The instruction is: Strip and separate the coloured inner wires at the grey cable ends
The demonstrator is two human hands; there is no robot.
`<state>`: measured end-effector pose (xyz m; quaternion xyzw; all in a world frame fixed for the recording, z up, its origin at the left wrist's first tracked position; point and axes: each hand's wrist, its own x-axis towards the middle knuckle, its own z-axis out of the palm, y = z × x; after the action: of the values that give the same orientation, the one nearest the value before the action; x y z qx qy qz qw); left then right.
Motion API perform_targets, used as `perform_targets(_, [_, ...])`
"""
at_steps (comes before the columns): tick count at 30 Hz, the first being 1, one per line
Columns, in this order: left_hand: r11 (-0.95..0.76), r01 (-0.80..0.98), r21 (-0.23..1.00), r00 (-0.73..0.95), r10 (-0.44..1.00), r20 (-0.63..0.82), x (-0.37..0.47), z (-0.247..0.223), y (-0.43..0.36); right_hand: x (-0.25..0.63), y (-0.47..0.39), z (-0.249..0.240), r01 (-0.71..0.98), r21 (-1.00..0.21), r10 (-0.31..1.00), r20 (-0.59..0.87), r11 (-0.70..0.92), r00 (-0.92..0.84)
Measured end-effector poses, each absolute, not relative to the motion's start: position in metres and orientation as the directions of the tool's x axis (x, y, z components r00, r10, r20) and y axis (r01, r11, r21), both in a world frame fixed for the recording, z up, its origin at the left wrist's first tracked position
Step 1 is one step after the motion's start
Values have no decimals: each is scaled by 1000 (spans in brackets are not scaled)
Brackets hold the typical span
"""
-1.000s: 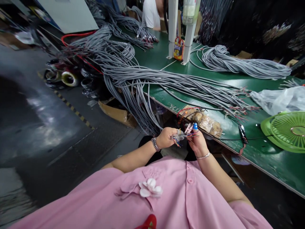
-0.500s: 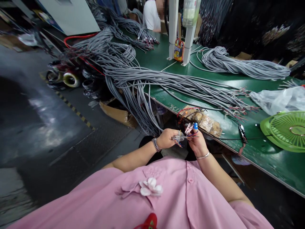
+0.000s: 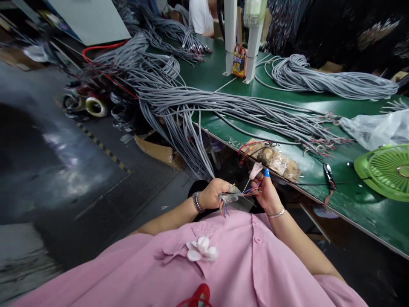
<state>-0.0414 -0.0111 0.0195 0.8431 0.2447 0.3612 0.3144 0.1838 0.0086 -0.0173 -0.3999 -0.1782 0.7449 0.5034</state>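
Observation:
My left hand [image 3: 214, 194] is closed round the end of a grey cable [image 3: 234, 194], whose thin coloured wires [image 3: 251, 192] fan out to the right. More coloured wire ends [image 3: 223, 207] hang below its fingers, and the finger and thumb look covered in grey. Curled at the coloured wires is my right hand [image 3: 267, 194], its fingers partly hidden. It has a blue band [image 3: 266, 172] on one finger and a pale pink piece [image 3: 255, 170] at its fingertips; I cannot tell what that is. A thin pale strand runs from the cable end toward the pink piece.
Grey cables [image 3: 223, 104] lie across the green table [image 3: 338, 204] and hang over its edge. Nearby are a taped cardboard piece [image 3: 281, 164], a cutter-like tool [image 3: 328, 175], a green fan [image 3: 386, 172] and a plastic bag [image 3: 377, 130]. A person [image 3: 200, 19] sits behind.
My hands have moved slightly apart, the left one left and a little downward. The pale strand between the cable end and my right fingers now shows stretched out.

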Motion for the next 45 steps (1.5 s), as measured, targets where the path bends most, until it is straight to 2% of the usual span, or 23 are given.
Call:
perform_targets(3, [-745, 121, 656, 620, 573, 536, -48, 16, -18, 188, 8, -16, -612, -655, 884, -432, -444, -179])
perform_targets(6, [-759, 82, 646, 578, 565, 589, -51, 16, -23, 191, 10, -10, -612, -649, 886, -403, -453, -229])
perform_targets(12, [-792, 136, 596, 412, 592, 692, -39, 19, -13, 187, 19, 7, -573, -674, 884, -376, -466, -277])
perform_targets(16, [-744, 215, 633, 372, 662, 651, -26, 12, 2, 183, 20, 14, -524, -729, 898, -357, -440, -258])
perform_targets(22, [-713, 231, 662, 372, 694, 617, -16, 0, 17, 180, 19, 12, -488, -777, 915, -376, -398, -147])
perform_targets(29, [-706, 241, 666, 381, 700, 604, -15, -5, 18, 175, 15, 0, -389, -908, 965, -223, -155, 135])
perform_targets(31, [-709, 256, 657, 410, 695, 590, -15, -6, 19, 174, 16, -2, -415, -891, 965, -244, -186, 92])
perform_targets(36, [-696, 291, 657, 451, 705, 547, -15, -10, 21, 175, 23, -1, -544, -744, 920, -350, -388, -177])
perform_targets(45, [-710, 352, 610, 500, 694, 519, -14, -10, 21, 169, 25, 1, -592, -733, 928, -364, -336, -77])
